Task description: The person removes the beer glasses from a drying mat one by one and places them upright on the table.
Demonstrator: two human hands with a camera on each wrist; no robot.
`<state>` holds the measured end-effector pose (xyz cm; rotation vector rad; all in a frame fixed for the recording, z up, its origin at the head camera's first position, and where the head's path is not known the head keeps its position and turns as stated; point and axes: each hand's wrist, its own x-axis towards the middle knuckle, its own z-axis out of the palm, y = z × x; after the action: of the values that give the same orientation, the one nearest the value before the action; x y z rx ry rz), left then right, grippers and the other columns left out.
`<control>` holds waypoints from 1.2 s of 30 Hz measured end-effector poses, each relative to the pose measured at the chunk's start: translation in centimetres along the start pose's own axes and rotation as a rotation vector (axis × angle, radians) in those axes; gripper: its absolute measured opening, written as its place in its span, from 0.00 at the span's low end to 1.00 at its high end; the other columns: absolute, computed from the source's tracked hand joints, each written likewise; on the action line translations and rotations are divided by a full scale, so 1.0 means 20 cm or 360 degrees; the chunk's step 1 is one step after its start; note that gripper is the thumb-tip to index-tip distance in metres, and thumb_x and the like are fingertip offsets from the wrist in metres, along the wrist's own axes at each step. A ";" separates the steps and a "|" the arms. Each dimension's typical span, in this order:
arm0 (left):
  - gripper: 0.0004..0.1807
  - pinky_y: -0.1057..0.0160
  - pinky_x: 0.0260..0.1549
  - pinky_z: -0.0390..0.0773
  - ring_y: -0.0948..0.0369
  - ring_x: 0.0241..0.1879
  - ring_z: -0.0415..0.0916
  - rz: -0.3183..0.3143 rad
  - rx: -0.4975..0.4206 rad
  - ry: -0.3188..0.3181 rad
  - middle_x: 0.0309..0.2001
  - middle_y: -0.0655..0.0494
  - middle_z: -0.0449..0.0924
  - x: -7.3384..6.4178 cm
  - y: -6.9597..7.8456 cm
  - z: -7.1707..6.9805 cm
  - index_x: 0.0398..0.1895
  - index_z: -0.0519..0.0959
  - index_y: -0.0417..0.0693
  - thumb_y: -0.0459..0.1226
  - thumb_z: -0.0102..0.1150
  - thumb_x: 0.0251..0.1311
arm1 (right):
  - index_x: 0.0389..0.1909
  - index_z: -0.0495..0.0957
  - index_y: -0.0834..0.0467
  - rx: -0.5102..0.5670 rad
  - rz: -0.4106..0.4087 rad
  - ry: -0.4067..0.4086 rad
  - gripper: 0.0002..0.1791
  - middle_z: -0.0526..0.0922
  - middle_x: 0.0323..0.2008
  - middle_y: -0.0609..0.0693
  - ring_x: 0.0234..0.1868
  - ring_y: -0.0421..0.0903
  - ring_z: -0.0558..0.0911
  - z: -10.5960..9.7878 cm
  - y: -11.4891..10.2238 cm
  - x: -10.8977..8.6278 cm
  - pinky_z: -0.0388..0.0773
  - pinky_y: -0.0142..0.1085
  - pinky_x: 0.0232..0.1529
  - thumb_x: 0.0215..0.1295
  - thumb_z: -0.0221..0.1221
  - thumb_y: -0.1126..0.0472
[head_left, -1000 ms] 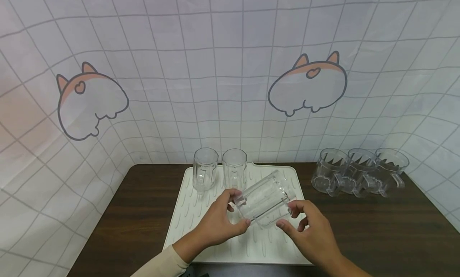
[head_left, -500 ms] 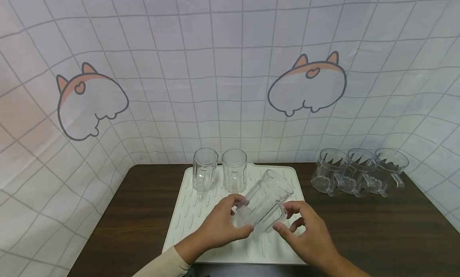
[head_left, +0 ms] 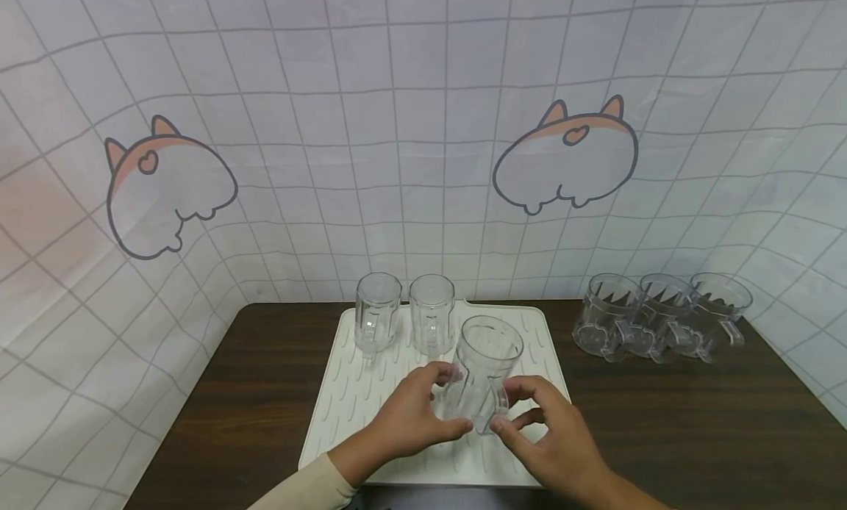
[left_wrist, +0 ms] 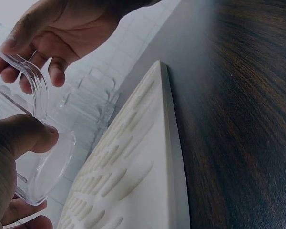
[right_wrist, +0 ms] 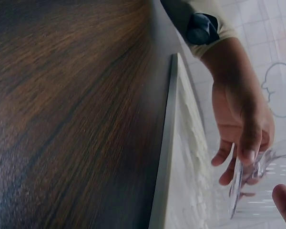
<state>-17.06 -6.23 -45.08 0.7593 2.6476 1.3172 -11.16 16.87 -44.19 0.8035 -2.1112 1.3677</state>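
Note:
A clear glass mug (head_left: 490,352) is held above the white ridged mat (head_left: 344,429), its rim up and leaning slightly right. My left hand (head_left: 412,413) grips it low down by the base, thumb in front and fingers behind. On the other side, my right hand (head_left: 554,440) pinches the handle (left_wrist: 38,88) between thumb and fingers. The mug's round base (left_wrist: 51,164) shows in the left wrist view, off the mat. The right wrist view shows my left hand (right_wrist: 243,112) at the base; only fingertips of my right hand appear there.
Two clear mugs (head_left: 378,311) (head_left: 432,315) stand upright at the mat's back left. Three more mugs (head_left: 609,315) stand in a row at the back right of the dark wooden table (head_left: 688,422). A white checked curtain (head_left: 423,164) hangs behind.
The mug has turned from lying tilted to nearly upright, its rim swinging up and left. Both hands have moved with it, the right one slightly left and down. The other mugs have stayed put.

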 end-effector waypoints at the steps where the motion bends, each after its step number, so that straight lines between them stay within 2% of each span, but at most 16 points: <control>1: 0.37 0.55 0.51 0.80 0.58 0.54 0.76 -0.0008 0.0004 -0.0004 0.55 0.55 0.79 0.00 0.00 0.00 0.62 0.75 0.46 0.49 0.79 0.51 | 0.56 0.76 0.62 0.0007 -0.0005 -0.0001 0.32 0.80 0.48 0.55 0.45 0.42 0.81 0.00 0.00 0.00 0.82 0.29 0.30 0.48 0.73 0.79; 9: 0.42 0.57 0.50 0.80 0.56 0.55 0.78 -0.0064 0.0006 -0.0033 0.56 0.52 0.80 0.01 0.00 0.02 0.67 0.72 0.44 0.51 0.79 0.52 | 0.54 0.76 0.61 0.0047 0.0020 -0.0029 0.29 0.80 0.46 0.53 0.44 0.41 0.81 0.03 0.00 -0.01 0.83 0.30 0.32 0.50 0.72 0.79; 15: 0.43 0.56 0.48 0.80 0.55 0.53 0.79 -0.0054 0.0008 -0.0017 0.56 0.50 0.80 0.02 -0.01 0.03 0.67 0.73 0.43 0.51 0.80 0.51 | 0.51 0.76 0.58 0.0021 0.0001 -0.0082 0.25 0.80 0.44 0.50 0.44 0.43 0.82 0.04 -0.01 -0.02 0.83 0.30 0.34 0.55 0.69 0.79; 20: 0.41 0.57 0.45 0.80 0.55 0.49 0.80 -0.0045 0.0052 0.0011 0.52 0.51 0.81 0.03 -0.01 0.04 0.63 0.75 0.42 0.50 0.81 0.49 | 0.51 0.77 0.57 0.0039 0.0033 -0.0147 0.22 0.84 0.44 0.50 0.43 0.43 0.84 0.05 -0.02 -0.02 0.83 0.31 0.36 0.60 0.68 0.77; 27: 0.30 0.58 0.40 0.79 0.55 0.44 0.80 -0.0024 0.0150 0.0038 0.45 0.54 0.81 0.03 -0.01 0.05 0.48 0.77 0.47 0.50 0.82 0.47 | 0.49 0.77 0.59 0.0017 -0.0096 -0.0164 0.23 0.84 0.41 0.50 0.39 0.43 0.85 0.06 -0.02 -0.02 0.81 0.29 0.40 0.55 0.68 0.80; 36: 0.30 0.59 0.42 0.79 0.59 0.45 0.79 0.0027 0.0148 0.0036 0.44 0.59 0.82 0.04 -0.01 0.06 0.49 0.78 0.48 0.51 0.81 0.49 | 0.47 0.78 0.59 -0.0022 -0.0134 -0.0152 0.23 0.84 0.41 0.49 0.39 0.43 0.85 0.07 -0.01 -0.03 0.79 0.27 0.43 0.53 0.69 0.81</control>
<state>-17.57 -5.12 -45.84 0.7838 2.7429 1.2214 -10.77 15.63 -44.97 0.9583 -2.1304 1.2931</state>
